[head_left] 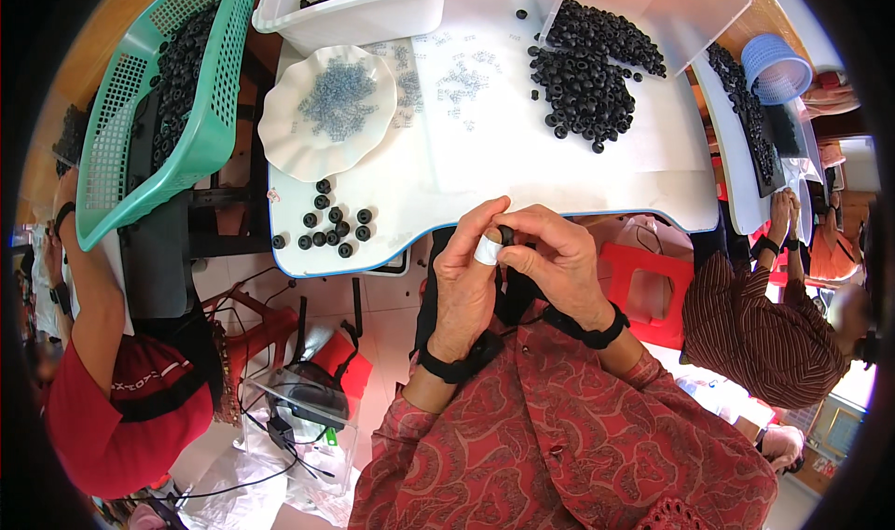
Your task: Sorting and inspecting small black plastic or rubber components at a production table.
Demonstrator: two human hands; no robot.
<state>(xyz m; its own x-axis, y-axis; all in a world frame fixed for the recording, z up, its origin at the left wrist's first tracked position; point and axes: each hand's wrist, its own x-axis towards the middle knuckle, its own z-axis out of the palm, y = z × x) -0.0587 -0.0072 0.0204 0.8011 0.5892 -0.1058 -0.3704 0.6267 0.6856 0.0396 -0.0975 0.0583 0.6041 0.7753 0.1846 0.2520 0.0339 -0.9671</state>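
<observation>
In front of my chest, just off the near table edge, my left hand [466, 283] and my right hand [567, 264] meet with fingertips pinched around a small black round part [506, 234]. White tape [488, 249] wraps the left thumb. Much of the held part is hidden by fingers. A big pile of similar black round parts [587, 96] lies at the table's far right. Several more black parts [333, 238] are scattered near the left front edge. Behind them, a white wavy-rimmed plate [280, 138] holds many tiny translucent bluish pieces [337, 96].
Loose translucent pieces [463, 78] lie on the white table [513, 157]. A white tub [373, 22] and a clear plastic bin [699, 13] stand at the back. A green basket [210, 124] of black parts is left. People sit both sides; a red stool [648, 283] is right.
</observation>
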